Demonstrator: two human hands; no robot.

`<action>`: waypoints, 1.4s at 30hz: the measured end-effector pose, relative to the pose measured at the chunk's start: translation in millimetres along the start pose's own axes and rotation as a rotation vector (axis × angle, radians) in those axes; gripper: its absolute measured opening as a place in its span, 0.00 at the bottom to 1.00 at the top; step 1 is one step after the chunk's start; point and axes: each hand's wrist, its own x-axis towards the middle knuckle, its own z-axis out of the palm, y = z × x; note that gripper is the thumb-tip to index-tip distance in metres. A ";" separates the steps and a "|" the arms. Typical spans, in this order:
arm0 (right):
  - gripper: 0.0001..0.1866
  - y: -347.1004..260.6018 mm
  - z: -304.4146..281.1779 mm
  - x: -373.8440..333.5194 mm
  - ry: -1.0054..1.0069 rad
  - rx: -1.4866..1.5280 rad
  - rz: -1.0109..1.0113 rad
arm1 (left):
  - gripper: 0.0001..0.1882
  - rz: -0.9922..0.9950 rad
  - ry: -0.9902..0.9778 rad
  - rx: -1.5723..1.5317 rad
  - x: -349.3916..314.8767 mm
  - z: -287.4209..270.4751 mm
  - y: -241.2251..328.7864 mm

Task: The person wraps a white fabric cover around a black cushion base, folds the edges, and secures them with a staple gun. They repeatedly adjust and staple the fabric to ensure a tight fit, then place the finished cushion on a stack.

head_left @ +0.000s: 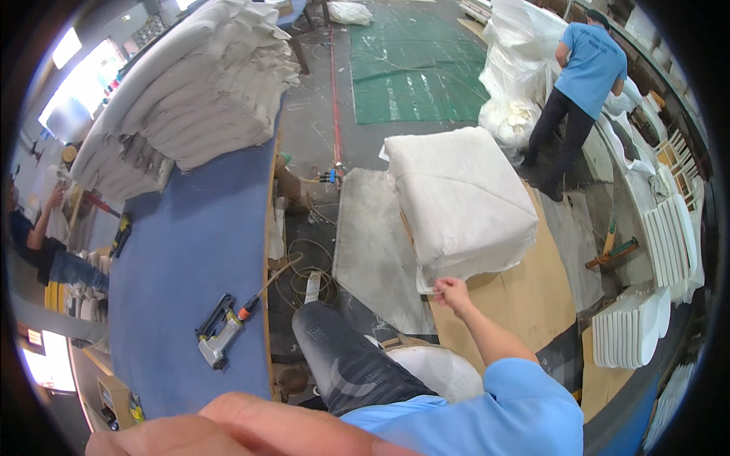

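My right hand [454,296] is closed on the near lower corner of a white fabric cover [464,201]. The cover is draped over a boxy, stool-like block, so what lies beneath it is hidden. A loose flap of the cloth hangs at that corner, by my fingertips. Very close at the bottom edge, my left hand [228,435] shows large and cut off, and its fingers cannot be made out. On the blue-topped table to my left lies a pneumatic staple gun [223,332], its orange fitting joined to an air hose; neither hand touches it.
Stacked pale fabric [205,83] covers the far part of the blue table [182,258]. Brown cardboard [544,281] lies under the block. A coiled hose [323,285] is on the floor. White curved panels [623,334] stand right. Another person [585,83] works at the far right.
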 end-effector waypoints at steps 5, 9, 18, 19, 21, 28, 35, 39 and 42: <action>0.25 -4.4 -44.1 63.8 0.342 0.438 0.041 | 0.10 0.085 0.072 -0.180 25.2 -32.1 -69.7; 0.34 -22.0 -47.1 101.3 0.593 0.700 0.060 | 0.16 0.006 0.218 -0.189 15.3 -56.2 -140.7; 0.37 -39.5 -72.8 152.2 0.626 1.050 0.033 | 0.14 -0.473 0.891 -0.410 -125.2 -87.5 -285.5; 0.37 -41.8 -75.3 157.0 0.627 1.063 0.029 | 0.14 -0.533 0.942 -0.427 -140.5 -83.9 -292.1; 0.38 -39.1 -95.3 159.8 0.563 1.163 -0.081 | 0.13 -0.616 0.944 -0.434 -163.2 -80.8 -304.5; 0.36 -84.4 -93.3 156.1 0.189 1.343 -0.194 | 0.12 -0.799 1.273 -0.328 -234.9 -12.8 -295.7; 0.34 -113.9 -103.0 156.2 0.144 1.186 -0.266 | 0.16 -0.944 1.350 -0.352 -281.9 31.5 -307.1; 0.28 -161.4 -111.8 162.4 0.207 1.106 -0.178 | 0.16 -0.939 1.322 -0.326 -298.1 45.6 -315.9; 0.23 -220.1 -132.6 158.1 0.231 0.975 -0.260 | 0.16 -0.790 1.300 -0.379 -306.3 46.1 -344.5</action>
